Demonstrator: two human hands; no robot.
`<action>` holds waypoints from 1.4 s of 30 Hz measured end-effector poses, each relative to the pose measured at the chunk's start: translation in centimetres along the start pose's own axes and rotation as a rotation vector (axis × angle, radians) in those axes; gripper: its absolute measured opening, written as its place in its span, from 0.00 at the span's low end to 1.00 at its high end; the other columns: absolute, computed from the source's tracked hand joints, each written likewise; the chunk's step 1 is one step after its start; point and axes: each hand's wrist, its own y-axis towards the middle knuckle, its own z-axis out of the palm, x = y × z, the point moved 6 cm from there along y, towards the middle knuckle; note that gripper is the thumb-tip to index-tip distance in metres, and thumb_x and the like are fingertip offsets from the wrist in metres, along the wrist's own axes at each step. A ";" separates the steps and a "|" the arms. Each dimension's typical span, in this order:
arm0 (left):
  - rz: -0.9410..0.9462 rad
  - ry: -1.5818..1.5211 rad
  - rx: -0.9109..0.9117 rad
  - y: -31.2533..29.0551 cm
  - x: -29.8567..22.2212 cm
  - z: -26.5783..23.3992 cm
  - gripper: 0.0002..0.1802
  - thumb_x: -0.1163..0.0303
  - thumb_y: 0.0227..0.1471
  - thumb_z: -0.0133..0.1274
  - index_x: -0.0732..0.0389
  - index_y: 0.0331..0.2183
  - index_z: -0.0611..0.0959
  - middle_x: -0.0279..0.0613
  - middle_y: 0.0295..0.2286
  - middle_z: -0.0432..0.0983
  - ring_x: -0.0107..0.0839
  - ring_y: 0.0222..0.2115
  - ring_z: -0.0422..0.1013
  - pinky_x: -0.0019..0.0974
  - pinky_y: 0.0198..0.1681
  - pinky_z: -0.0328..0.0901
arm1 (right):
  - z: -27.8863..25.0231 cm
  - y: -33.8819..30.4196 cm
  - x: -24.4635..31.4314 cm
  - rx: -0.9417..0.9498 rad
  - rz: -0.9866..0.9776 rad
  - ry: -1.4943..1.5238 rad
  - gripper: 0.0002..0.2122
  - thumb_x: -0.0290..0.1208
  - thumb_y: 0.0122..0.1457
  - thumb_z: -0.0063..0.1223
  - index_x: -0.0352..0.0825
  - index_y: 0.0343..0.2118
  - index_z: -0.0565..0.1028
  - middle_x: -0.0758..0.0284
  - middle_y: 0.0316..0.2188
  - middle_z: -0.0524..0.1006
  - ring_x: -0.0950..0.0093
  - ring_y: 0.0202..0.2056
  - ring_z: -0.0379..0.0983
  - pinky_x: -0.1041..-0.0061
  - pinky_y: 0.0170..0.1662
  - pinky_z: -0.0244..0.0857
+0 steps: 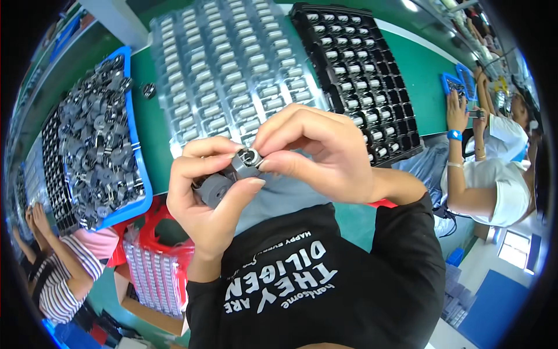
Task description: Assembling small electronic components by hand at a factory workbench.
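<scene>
Near the middle, the left hand (204, 224) grips two gray parts (215, 189) while the right hand (331, 154) pinches one's rim, apparently unfinished, with the far-right black tray (403, 100) part-filled.

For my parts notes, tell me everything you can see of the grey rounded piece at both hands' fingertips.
The grey, rounded, plastic-looking piece is held tilted, its open end facing up and rightward. The opening shows a pale, metallic-looking rim and a dark interior with shiny detail too small to make out. The bare left hand grips it from the left; the bare right hand has fingers at its rim. Beside it, within the left hand, sits another grey, round-faced piece; whether they join is unclear.
</scene>
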 end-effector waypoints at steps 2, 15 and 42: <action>0.004 0.026 0.034 0.4 -0.2 0.5 0.22 0.83 0.37 0.67 0.64 0.35 0.75 0.49 0.39 0.74 0.31 0.39 0.72 0.33 0.44 0.67 | 0.0 -0.5 -1.6 -0.098 0.401 0.440 0.05 0.14 0.53 0.58 0.25 0.32 0.75 0.58 0.35 0.77 0.72 0.37 0.75 0.79 0.38 0.70; -0.693 -0.715 -0.153 2.2 2.0 -1.6 0.22 0.54 0.63 0.34 0.63 0.32 0.71 0.40 0.21 0.62 0.28 0.17 0.60 0.23 0.10 0.48 | -20.2 -1.3 -3.8 -0.091 0.017 -1.317 0.04 0.19 0.53 0.56 0.30 0.33 0.74 0.59 0.32 0.77 0.61 0.33 0.75 0.70 0.37 0.69; -0.487 -0.230 0.008 1.8 0.8 -4.5 0.22 0.83 0.40 0.64 0.67 0.41 0.78 0.36 0.26 0.72 0.13 0.16 0.61 0.18 0.15 0.52 | -1.7 0.4 -2.8 0.616 -0.081 -0.765 0.17 0.15 0.40 0.55 0.37 0.36 0.77 0.65 0.33 0.72 0.67 0.33 0.72 0.71 0.33 0.69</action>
